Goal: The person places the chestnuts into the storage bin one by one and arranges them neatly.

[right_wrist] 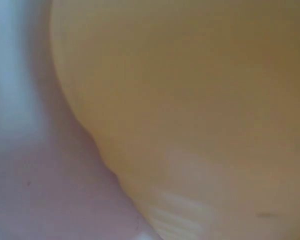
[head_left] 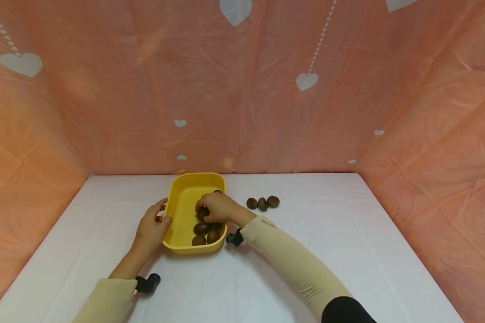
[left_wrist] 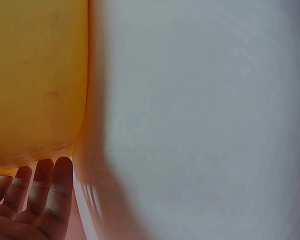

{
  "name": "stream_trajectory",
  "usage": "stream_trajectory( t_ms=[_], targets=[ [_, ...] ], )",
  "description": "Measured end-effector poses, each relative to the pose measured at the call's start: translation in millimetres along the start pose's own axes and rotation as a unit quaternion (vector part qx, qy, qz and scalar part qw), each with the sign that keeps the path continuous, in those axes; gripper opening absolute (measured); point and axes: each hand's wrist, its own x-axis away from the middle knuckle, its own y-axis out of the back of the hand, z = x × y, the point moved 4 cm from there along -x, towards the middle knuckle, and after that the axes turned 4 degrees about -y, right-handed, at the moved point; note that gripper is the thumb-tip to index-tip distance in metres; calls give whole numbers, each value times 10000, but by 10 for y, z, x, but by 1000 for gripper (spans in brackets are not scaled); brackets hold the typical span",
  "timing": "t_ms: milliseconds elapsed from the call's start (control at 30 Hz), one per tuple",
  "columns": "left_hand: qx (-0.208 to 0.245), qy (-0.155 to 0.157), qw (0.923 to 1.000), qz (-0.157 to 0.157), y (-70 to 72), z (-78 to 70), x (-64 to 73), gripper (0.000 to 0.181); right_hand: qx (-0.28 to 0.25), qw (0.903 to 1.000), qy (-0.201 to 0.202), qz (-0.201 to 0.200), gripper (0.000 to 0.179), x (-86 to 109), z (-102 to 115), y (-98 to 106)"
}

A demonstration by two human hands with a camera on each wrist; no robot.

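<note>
A yellow plastic tray sits on the white table, with several glossy brown chestnuts along its right side. My left hand holds the tray's left wall, its thumb over the rim. In the left wrist view the fingertips touch the outer wall. My right hand reaches over the right rim and pinches a dark chestnut between fingers and thumb. It partly hides other chestnuts beneath it. The right wrist view shows the blurred tray wall, with no fingers in sight.
To the right of the tray, a short row of 3 chestnuts lies on the white tablecloth. Orange curtains with pale hearts hang behind the table and on both sides.
</note>
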Motion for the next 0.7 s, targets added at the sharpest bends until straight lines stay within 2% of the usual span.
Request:
stream_trajectory(
  t_ms=[500,700],
  targets=[
    [13,32,10000,-16,11,-20,2,58,193,9998,-12,-7,30,2,2,8],
    [9,69,10000,24,0,-16,11,58,-17,9999,100,21,32,32,5,23]
  ],
)
